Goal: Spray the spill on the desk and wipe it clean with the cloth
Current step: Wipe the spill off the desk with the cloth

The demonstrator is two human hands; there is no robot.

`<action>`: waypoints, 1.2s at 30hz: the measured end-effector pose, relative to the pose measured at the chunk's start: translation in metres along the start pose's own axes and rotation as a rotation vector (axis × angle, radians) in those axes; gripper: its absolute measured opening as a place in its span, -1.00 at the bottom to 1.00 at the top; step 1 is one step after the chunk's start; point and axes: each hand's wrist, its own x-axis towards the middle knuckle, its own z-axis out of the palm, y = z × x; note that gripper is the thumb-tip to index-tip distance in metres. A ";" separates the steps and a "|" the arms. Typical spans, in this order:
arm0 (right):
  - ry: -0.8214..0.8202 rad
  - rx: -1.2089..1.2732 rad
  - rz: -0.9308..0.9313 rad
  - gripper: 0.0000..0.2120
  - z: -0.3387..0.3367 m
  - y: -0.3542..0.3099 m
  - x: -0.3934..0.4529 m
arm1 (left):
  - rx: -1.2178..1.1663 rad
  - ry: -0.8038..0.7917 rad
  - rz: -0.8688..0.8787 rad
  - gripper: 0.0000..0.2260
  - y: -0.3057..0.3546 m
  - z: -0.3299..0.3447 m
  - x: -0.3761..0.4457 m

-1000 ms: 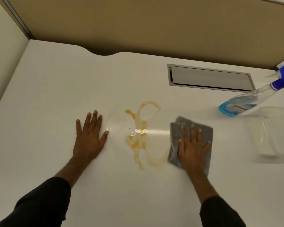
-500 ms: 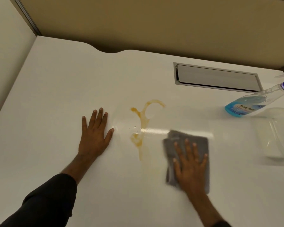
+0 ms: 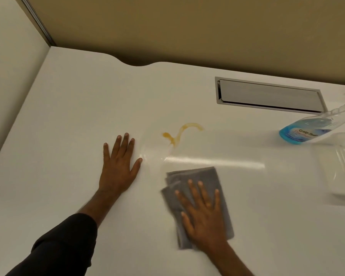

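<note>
A thin amber spill (image 3: 180,133) curls across the middle of the white desk (image 3: 72,108). Just below it the surface shines wet. My right hand (image 3: 204,216) presses flat, fingers spread, on a folded grey cloth (image 3: 199,178) that lies near the front, below and right of the spill. My left hand (image 3: 118,166) rests palm down and empty on the desk, left of the spill. A spray bottle (image 3: 309,128) with blue liquid stands at the far right; its head is cut off by the frame edge.
A clear plastic container (image 3: 343,168) sits at the right edge, in front of the bottle. A grey cable hatch (image 3: 267,95) is set into the desk at the back right. Tan partition walls close off the back and left.
My right hand has dragged the cloth toward me and leftward through the spill. The lower part of the amber stain is gone; only the upper curl remains. The left hand has stayed put.
</note>
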 end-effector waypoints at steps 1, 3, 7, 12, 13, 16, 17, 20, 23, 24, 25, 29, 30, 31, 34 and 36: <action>0.006 -0.015 0.062 -0.39 -0.005 0.019 0.002 | -0.003 0.000 0.001 -0.38 0.000 0.000 0.000; 0.013 -0.059 0.239 -0.42 -0.021 0.053 0.032 | -0.011 0.003 0.001 -0.38 0.000 0.000 0.000; 0.011 -0.057 0.423 -0.42 -0.041 0.068 0.137 | -0.022 -0.003 -0.001 -0.38 0.001 -0.002 0.000; -0.008 -0.090 0.144 -0.39 -0.026 0.013 0.139 | -0.011 -0.011 -0.005 -0.37 0.001 -0.002 -0.001; 0.008 -0.068 0.075 -0.37 -0.020 0.002 0.117 | -0.004 -0.009 -0.006 -0.37 0.001 -0.002 -0.001; 0.023 -0.028 -0.073 -0.33 -0.002 -0.026 0.058 | -0.014 -0.004 -0.004 -0.37 0.000 -0.002 0.000; 0.025 -0.019 -0.092 -0.34 0.001 -0.032 0.053 | -0.021 -0.004 -0.004 -0.38 0.000 -0.002 0.000; 0.041 0.012 -0.105 -0.39 -0.003 -0.045 0.080 | -0.039 -0.003 -0.002 -0.39 0.001 -0.002 0.000; 0.032 0.038 -0.077 -0.42 -0.016 -0.045 0.132 | -0.031 -0.008 -0.006 -0.40 -0.001 -0.001 0.000; 0.031 0.047 -0.045 -0.43 -0.019 -0.041 0.148 | -0.026 -0.006 -0.005 -0.41 -0.001 -0.001 0.000; 0.030 0.048 -0.007 -0.43 -0.023 -0.034 0.160 | -0.024 -0.004 -0.005 -0.41 -0.001 -0.001 0.000; 0.011 0.024 0.164 -0.43 -0.035 0.001 0.176 | -0.037 0.003 -0.003 -0.41 -0.001 -0.001 0.000; 0.007 0.015 0.203 -0.44 -0.036 0.010 0.170 | -0.034 0.003 -0.003 -0.41 -0.001 -0.001 -0.001; 0.003 0.006 0.240 -0.44 -0.036 0.018 0.161 | -0.033 0.002 -0.005 -0.41 -0.001 -0.001 -0.001; -0.001 -0.011 0.289 -0.41 -0.033 0.034 0.120 | -0.044 0.003 -0.007 -0.41 -0.001 -0.001 -0.001; -0.001 -0.038 0.252 -0.37 -0.027 0.033 0.084 | -0.036 0.003 -0.005 -0.41 -0.001 -0.001 -0.001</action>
